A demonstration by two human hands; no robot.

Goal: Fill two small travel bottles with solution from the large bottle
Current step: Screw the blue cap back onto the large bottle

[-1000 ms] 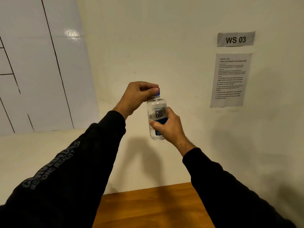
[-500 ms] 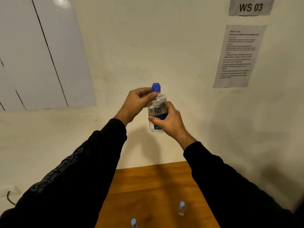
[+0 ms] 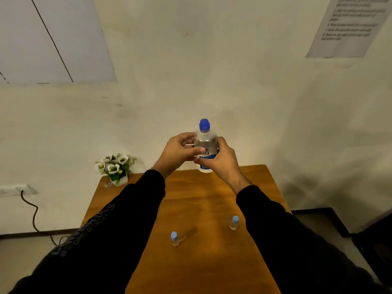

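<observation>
Clear plastic bottle [image 3: 205, 145]; wooden table [image 3: 203, 204]

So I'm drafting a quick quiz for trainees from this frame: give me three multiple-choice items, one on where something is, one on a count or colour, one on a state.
1. Where is the flower pot?
A. far left corner of the table
B. near right corner
C. on the floor

2. How many small travel bottles stand on the table?
A. one
B. two
C. four

3. The large bottle is:
A. lying on the table
B. uncapped and tipped
C. capped, held upright

Answers:
1 A: the pot sits at the table's far left corner by the wall.
2 B: one small bottle stands to the left, another to the right.
3 C: the blue cap is on, with the left hand and right hand gripping the body.
</observation>
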